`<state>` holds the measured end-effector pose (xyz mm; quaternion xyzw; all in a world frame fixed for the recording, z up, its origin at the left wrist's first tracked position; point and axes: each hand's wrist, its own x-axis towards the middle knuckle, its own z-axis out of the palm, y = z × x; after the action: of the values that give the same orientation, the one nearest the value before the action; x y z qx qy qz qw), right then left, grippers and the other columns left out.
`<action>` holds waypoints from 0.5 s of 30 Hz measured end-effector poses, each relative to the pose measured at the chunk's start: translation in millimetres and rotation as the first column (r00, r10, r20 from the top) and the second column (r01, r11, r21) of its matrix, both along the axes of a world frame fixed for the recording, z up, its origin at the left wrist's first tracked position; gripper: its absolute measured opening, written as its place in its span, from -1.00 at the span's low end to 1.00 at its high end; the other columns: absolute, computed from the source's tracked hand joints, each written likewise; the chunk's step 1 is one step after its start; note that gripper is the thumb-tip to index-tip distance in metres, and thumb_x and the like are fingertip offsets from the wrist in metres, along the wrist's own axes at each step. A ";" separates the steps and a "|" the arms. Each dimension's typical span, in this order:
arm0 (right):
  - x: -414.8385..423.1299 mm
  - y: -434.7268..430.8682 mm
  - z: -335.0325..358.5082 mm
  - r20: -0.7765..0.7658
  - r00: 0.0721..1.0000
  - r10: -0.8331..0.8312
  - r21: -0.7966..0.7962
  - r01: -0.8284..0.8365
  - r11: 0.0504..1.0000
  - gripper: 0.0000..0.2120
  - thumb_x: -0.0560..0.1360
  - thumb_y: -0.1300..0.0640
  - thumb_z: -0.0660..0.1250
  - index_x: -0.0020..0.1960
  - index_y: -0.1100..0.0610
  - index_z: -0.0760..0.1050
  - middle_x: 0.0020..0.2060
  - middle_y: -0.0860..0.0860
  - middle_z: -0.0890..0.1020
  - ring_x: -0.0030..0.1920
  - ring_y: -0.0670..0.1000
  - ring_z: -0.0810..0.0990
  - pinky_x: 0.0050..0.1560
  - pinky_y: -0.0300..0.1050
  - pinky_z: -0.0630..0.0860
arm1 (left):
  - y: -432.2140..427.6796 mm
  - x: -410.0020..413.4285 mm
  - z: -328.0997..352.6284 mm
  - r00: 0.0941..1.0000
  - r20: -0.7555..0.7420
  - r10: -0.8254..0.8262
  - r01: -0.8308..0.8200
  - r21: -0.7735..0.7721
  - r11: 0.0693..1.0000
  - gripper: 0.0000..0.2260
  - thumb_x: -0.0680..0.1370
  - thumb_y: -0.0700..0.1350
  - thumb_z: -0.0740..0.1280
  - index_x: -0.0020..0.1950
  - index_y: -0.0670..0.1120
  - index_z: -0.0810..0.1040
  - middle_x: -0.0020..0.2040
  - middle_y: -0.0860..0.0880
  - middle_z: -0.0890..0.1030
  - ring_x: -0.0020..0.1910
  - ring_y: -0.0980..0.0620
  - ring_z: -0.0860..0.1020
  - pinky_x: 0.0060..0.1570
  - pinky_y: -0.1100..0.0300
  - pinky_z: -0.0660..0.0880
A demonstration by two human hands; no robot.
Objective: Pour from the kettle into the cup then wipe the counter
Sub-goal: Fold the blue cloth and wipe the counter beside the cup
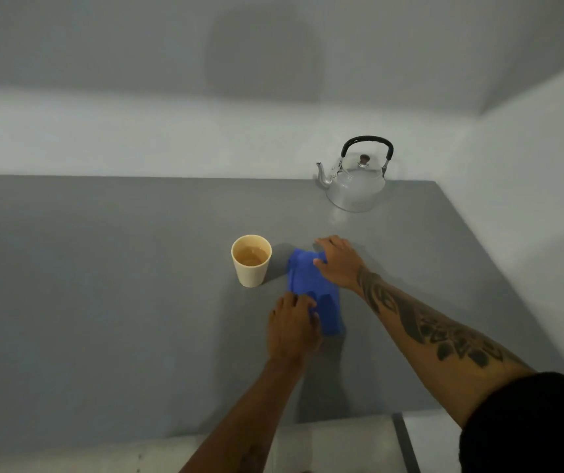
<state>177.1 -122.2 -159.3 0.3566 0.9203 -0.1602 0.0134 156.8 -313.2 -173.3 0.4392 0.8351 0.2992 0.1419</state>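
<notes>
Head view: one wide-angle look down at a grey counter (103, 285) set into a corner of pale walls
Cloth (311, 288): blue, folded into a long strip; lies flat on the counter near its middle, just right of the cup; both hands rest on it
Left hand (292, 331): palm down on the near end of the cloth; fingers bent and pressing into the fabric; whether they pinch a fold I cannot tell
Right hand (338, 261): laid flat on the far right corner of the cloth, fingers spread and extended; its fingertips reach past the cloth onto bare counter; not closed around anything
Right forearm (437, 331): tattooed; crosses the counter from the lower right; a black sleeve (529, 425) covers the upper arm
Cup (251, 261): cream, upright, liquid inside; stands just left of the cloth, a narrow gap between them; nearest thing in the cloth's way on that side
Kettle (355, 180): shiny metal, black handle upright, lid on, spout to the left; stands at the far right corner of the counter, well apart from cloth and hands
Shadows: one dark patch on the back wall above the counter; another falls on the counter beneath the arms
</notes>
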 end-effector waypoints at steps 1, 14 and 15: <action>-1.5 1.8 -1.4 0.027 1.000 0.010 -0.014 -0.009 1.000 -0.56 0.52 0.09 0.24 0.36 0.22 0.35 0.31 0.23 0.42 0.30 0.27 0.38 0.36 0.11 0.32 | 6.7 2.3 -2.8 1.000 -0.022 -0.006 0.005 -0.041 0.999 -0.75 0.57 -0.05 0.22 0.24 -0.04 0.46 0.23 -0.07 0.50 0.19 -0.06 0.46 0.18 0.11 0.42; -9.8 4.4 4.1 0.106 0.994 -0.028 -0.069 0.036 0.997 -0.70 0.43 -0.04 0.34 0.03 0.15 0.51 0.10 0.18 0.60 0.22 0.25 0.45 0.26 0.11 0.40 | 10.0 12.8 -19.8 0.999 -0.032 0.033 -0.038 -0.169 0.985 -0.67 0.58 -0.04 0.18 0.34 -0.05 0.37 0.37 -0.11 0.38 0.29 -0.11 0.38 0.24 0.08 0.33; -10.1 3.1 8.5 0.071 0.997 -0.024 -0.099 0.031 0.995 -0.79 0.42 0.01 0.35 -0.09 0.16 0.50 0.01 0.19 0.62 0.15 0.24 0.49 0.17 0.06 0.45 | 9.5 13.9 -21.1 0.999 -0.029 0.045 -0.049 -0.161 0.986 -0.67 0.59 -0.04 0.18 0.34 -0.05 0.36 0.37 -0.11 0.37 0.28 -0.10 0.38 0.25 0.09 0.32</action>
<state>167.0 -119.1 -150.8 0.3736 0.9051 -0.1936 0.0608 170.6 -303.7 -194.5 0.4102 0.8685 0.2282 0.1595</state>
